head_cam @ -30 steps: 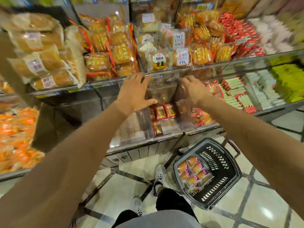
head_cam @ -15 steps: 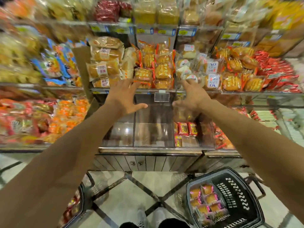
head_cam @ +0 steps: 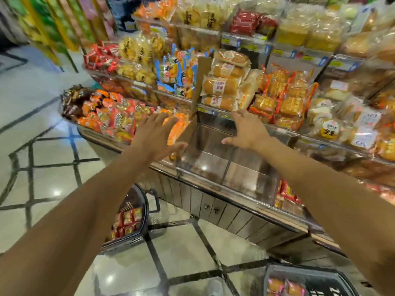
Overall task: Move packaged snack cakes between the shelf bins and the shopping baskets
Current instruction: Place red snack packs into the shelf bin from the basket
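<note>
Shelving (head_cam: 245,195) of clear bins stretched from nine to three o'clock, shopping baskets (head_cam: 140,212) of snack cakes (head_cam: 128,218) sat at six, left hand (head_cam: 158,137) and right hand (head_cam: 245,129) hovered spread wide, holding nothing.

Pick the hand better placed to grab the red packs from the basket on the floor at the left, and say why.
Left, probably. The left hand is open, holds nothing and hangs nearer the left basket holding the red packs. The right hand, also open, reaches over the clear bin, farther away.
</note>
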